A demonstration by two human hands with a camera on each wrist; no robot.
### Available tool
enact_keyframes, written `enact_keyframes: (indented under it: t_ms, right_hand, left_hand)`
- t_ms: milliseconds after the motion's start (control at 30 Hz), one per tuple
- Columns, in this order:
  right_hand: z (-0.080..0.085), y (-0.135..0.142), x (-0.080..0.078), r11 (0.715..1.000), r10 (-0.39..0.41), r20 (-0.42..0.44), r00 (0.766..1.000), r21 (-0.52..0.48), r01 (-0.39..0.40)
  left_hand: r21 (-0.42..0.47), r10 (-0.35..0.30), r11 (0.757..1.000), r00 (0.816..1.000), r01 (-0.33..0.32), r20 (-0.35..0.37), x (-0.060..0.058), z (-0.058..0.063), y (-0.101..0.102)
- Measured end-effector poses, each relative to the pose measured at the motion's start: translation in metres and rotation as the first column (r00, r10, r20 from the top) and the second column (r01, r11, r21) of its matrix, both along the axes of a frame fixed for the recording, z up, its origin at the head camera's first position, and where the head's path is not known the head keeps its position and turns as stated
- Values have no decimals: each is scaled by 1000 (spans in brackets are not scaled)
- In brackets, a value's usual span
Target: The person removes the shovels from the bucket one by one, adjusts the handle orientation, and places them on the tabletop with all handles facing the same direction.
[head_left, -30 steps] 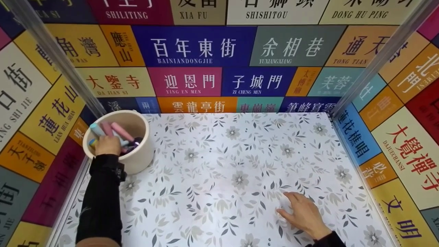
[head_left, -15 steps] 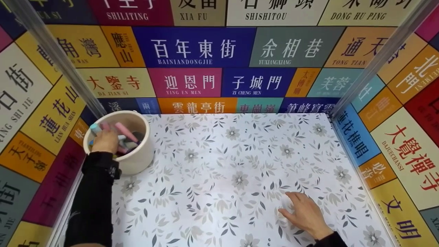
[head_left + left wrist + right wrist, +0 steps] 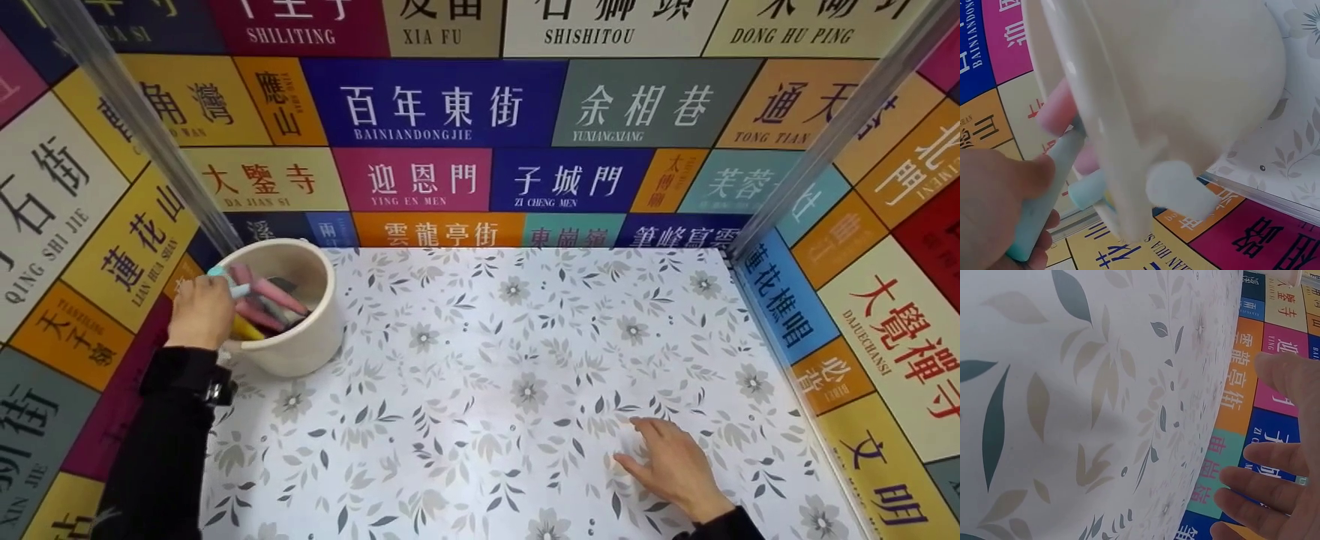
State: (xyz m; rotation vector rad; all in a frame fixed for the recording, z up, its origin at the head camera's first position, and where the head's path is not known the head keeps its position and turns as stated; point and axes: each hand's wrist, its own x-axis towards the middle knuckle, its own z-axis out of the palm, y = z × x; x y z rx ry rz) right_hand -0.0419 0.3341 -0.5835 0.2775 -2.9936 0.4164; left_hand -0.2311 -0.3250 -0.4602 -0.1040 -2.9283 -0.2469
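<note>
One pale teal pen drawn to the rim of the cream pot

Item 1: left hand point(image 3: 202, 311). Deep among the pens half a second ago; now back at the pot's left edge, thumb and fingers pinching item 2.

Item 2: pale teal, cylindrical, pen-shaped piece point(image 3: 1044, 197), plastic by its look. Its far end lies over or against the rim; contact cannot be told. To my eye, one piece is now parted from the bundle, though not well away from it.

Item 3: smooth cream-coloured round pot point(image 3: 311, 349), back left corner of the desk point(image 3: 465, 375), which wears a white sheet of grey flowers and leaves. A white lug point(image 3: 1182, 188) juts from its outer wall.

Item 4: contents remaining: pink cylinders point(image 3: 277, 295), a yellow stick point(image 3: 246, 328), a second turquoise end point(image 3: 1086, 188).

Item 5: right hand point(image 3: 671, 461). Near the desk's front right, scarcely altered; fingers parted, nothing held. Whether it touches the sheet I cannot tell.

Surround: walls of coloured sign panels point(image 3: 435, 101), clear corner strips point(image 3: 172, 150).

Obstructions: the raised rim and lug, close beside item 2; neighbouring pink pieces, which might snag; the left wall, tight behind the pot.
</note>
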Motion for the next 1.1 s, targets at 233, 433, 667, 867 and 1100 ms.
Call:
enact_keyframes:
  t_ms: [233,433,667,867,1100]
  right_hand:
    - [2,2,3,1000,-13,6,1000,11,13]
    - [3,4,5,1000,-15,-6,1000,8,15]
    - [6,7,7,1000,-30,2,1000,-9,30]
    - [10,9,6,998,-53,40,998,-31,54]
    - [19,11,-1,997,-49,-16,999,-68,48]
  left_hand:
    - [59,76,996,990,-70,-120,23,3,-7]
    - [200,148,974,964,-103,-223,46,-2,-7]
    - [384,225,919,917,-87,-330,70,-10,4]
    - [490,273,869,897,-75,-347,81,-11,18]
    - [588,321,806,883,-65,-342,82,-13,41]
